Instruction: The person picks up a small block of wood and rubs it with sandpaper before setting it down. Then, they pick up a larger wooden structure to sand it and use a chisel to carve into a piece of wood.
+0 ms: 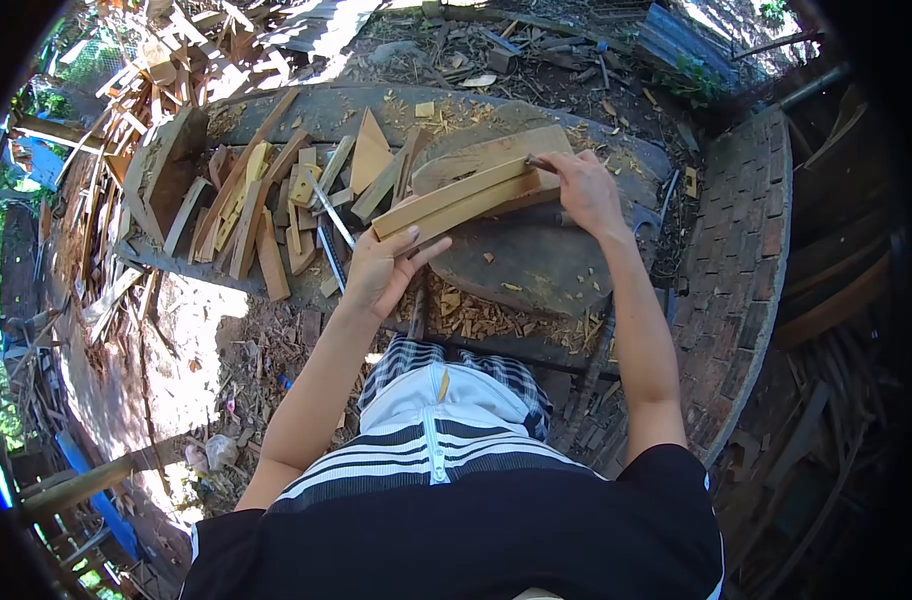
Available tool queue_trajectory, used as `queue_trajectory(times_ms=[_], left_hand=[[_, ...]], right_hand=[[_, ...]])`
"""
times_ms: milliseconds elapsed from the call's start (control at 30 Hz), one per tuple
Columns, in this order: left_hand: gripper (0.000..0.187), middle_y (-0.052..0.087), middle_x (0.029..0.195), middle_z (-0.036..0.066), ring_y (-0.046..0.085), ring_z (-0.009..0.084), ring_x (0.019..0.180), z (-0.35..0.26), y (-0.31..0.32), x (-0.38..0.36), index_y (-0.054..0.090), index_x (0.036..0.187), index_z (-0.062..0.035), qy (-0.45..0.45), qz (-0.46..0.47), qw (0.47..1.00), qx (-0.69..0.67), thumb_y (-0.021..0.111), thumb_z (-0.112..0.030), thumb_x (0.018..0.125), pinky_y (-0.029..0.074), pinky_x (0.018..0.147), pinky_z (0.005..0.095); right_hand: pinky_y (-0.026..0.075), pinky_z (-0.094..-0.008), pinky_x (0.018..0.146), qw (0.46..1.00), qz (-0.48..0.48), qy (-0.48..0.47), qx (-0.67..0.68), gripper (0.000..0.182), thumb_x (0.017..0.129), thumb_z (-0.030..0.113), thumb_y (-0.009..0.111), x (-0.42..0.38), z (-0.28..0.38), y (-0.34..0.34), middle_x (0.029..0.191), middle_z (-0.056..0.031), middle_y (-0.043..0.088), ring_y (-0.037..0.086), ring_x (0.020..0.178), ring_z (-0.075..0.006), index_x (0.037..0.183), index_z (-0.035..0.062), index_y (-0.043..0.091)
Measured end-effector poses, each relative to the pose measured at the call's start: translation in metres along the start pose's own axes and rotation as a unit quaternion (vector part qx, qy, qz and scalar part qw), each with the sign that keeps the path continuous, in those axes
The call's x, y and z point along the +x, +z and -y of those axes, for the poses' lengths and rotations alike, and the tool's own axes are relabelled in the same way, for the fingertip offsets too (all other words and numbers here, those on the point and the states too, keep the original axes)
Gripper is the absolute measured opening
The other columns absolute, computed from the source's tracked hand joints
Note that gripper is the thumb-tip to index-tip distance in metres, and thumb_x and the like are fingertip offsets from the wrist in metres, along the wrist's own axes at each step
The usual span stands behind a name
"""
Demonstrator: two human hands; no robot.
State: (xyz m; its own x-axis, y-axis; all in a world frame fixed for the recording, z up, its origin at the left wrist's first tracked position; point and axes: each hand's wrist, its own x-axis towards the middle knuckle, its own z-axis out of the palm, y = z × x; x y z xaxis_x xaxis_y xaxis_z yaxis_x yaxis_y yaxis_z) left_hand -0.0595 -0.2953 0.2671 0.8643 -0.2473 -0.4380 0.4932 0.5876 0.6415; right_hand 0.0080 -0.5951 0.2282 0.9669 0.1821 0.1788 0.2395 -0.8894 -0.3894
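A long, slightly curved piece of wood (461, 203) is held slantwise over the work surface. My left hand (381, 272) supports its lower left end, with the thumb on the near face and some fingers stretched out beneath. At the upper right end, my right hand (584, 190) pinches a small dark object (538, 162) against the wood; too little of it shows to name it. Behind the piece lies a pale wooden block (536, 143) on a round wooden slab (521, 262).
Wood offcuts (246, 205) are piled on the left of the bench (326, 112), with a metal square (331, 212) among them. Shavings (466, 318) lie near the front edge. At the right is a woven panel (731, 250); scrap wood (166, 60) is heaped at the back left.
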Motion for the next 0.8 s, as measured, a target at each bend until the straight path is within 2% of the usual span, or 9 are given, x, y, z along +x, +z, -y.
queue_trajectory(times_ms=[167, 200, 367, 500, 600, 667, 700, 733, 800], left_hand=[[0.042, 0.047, 0.136, 0.025, 0.052, 0.0373, 0.124, -0.008, 0.005, 0.01, 0.038, 0.138, 0.0083, 0.047, -0.005, 0.999, 0.021, 0.042, 0.003, 0.097, 0.052, 0.103, 0.0446], [0.04, 0.046, 0.135, 0.024, 0.053, 0.0361, 0.122, -0.008, 0.005, 0.01, 0.038, 0.138, 0.008, 0.051, -0.008, 0.998, 0.027, 0.042, -0.006, 0.101, 0.053, 0.102, 0.0436], [0.038, 0.05, 0.128, 0.019, 0.055, 0.0304, 0.118, -0.002, -0.003, 0.014, 0.043, 0.133, 0.0046, 0.051, -0.034, 0.998, -0.035, 0.043, -0.02, 0.104, 0.054, 0.099, 0.0447], [0.043, 0.049, 0.13, 0.021, 0.053, 0.0323, 0.121, 0.002, 0.003, 0.017, 0.041, 0.134, 0.0055, 0.066, -0.018, 0.997, -0.026, 0.039, -0.027, 0.105, 0.051, 0.104, 0.0471], [0.044, 0.052, 0.128, 0.018, 0.056, 0.0294, 0.117, 0.004, 0.0, 0.012, 0.043, 0.133, 0.0008, 0.065, -0.015, 0.997, -0.028, 0.041, -0.032, 0.105, 0.053, 0.098, 0.0445], [0.044, 0.052, 0.128, 0.018, 0.056, 0.0288, 0.117, 0.002, -0.003, 0.012, 0.043, 0.133, 0.0011, 0.061, -0.003, 0.997, -0.04, 0.041, -0.033, 0.105, 0.053, 0.099, 0.0435], [0.045, 0.052, 0.128, 0.018, 0.056, 0.0282, 0.117, 0.004, -0.004, 0.009, 0.043, 0.133, 0.0014, 0.05, 0.011, 0.997, -0.057, 0.04, -0.033, 0.105, 0.053, 0.099, 0.0426], [0.038, 0.051, 0.128, 0.017, 0.057, 0.0279, 0.117, -0.001, 0.001, 0.007, 0.043, 0.134, 0.0021, 0.034, -0.007, 0.996, -0.082, 0.045, -0.02, 0.103, 0.053, 0.1, 0.041], [0.04, 0.049, 0.131, 0.018, 0.055, 0.0285, 0.119, 0.002, 0.0, 0.006, 0.039, 0.136, 0.0045, 0.047, 0.015, 0.998, -0.047, 0.046, -0.014, 0.101, 0.051, 0.103, 0.0418]], right_hand=[[0.046, -0.0381, 0.087, 0.995, 0.047, -0.048, -0.069, 0.035, 0.084, 0.005, 0.053, 0.007, 0.003, -0.007, 0.102, -0.0027, 0.07, 0.06, 0.103, -0.0255, 0.113, 0.0193, 0.067], [0.046, -0.0381, 0.087, 0.995, 0.048, -0.048, -0.068, 0.035, 0.084, 0.005, 0.053, 0.006, 0.002, -0.003, 0.102, -0.0027, 0.07, 0.06, 0.103, -0.0255, 0.113, 0.0193, 0.067], [0.052, -0.0392, 0.078, 0.998, -0.05, -0.022, 0.006, 0.024, 0.087, 0.012, 0.062, -0.001, 0.003, 0.027, 0.095, -0.0063, 0.071, 0.063, 0.095, -0.0307, 0.11, 0.0163, 0.068], [0.051, -0.0363, 0.076, 0.989, -0.128, 0.061, -0.038, 0.025, 0.084, 0.009, 0.063, -0.008, 0.065, 0.043, 0.091, -0.006, 0.07, 0.064, 0.087, -0.0274, 0.108, 0.0159, 0.07], [0.048, -0.036, 0.082, 0.984, -0.138, -0.104, 0.045, 0.026, 0.081, 0.007, 0.06, -0.032, 0.156, 0.028, 0.103, -0.0062, 0.069, 0.062, 0.091, -0.025, 0.106, 0.0121, 0.068], [0.047, -0.0369, 0.085, 0.973, -0.136, -0.178, 0.063, 0.025, 0.082, 0.006, 0.058, -0.037, 0.166, 0.028, 0.111, -0.0072, 0.067, 0.059, 0.098, -0.0251, 0.104, 0.0116, 0.067], [0.047, -0.0369, 0.085, 0.979, -0.132, -0.146, 0.051, 0.025, 0.083, 0.006, 0.057, -0.032, 0.149, 0.029, 0.11, -0.0066, 0.067, 0.059, 0.097, -0.025, 0.105, 0.0119, 0.068], [0.047, -0.0368, 0.085, 0.984, -0.127, -0.117, 0.036, 0.025, 0.084, 0.006, 0.057, -0.021, 0.12, 0.03, 0.109, -0.0059, 0.068, 0.06, 0.096, -0.0249, 0.105, 0.0121, 0.068], [0.047, -0.0376, 0.083, 0.992, -0.127, 0.016, -0.017, 0.024, 0.087, 0.007, 0.055, -0.007, 0.067, 0.03, 0.1, -0.0048, 0.07, 0.062, 0.091, -0.026, 0.106, 0.0134, 0.068]])
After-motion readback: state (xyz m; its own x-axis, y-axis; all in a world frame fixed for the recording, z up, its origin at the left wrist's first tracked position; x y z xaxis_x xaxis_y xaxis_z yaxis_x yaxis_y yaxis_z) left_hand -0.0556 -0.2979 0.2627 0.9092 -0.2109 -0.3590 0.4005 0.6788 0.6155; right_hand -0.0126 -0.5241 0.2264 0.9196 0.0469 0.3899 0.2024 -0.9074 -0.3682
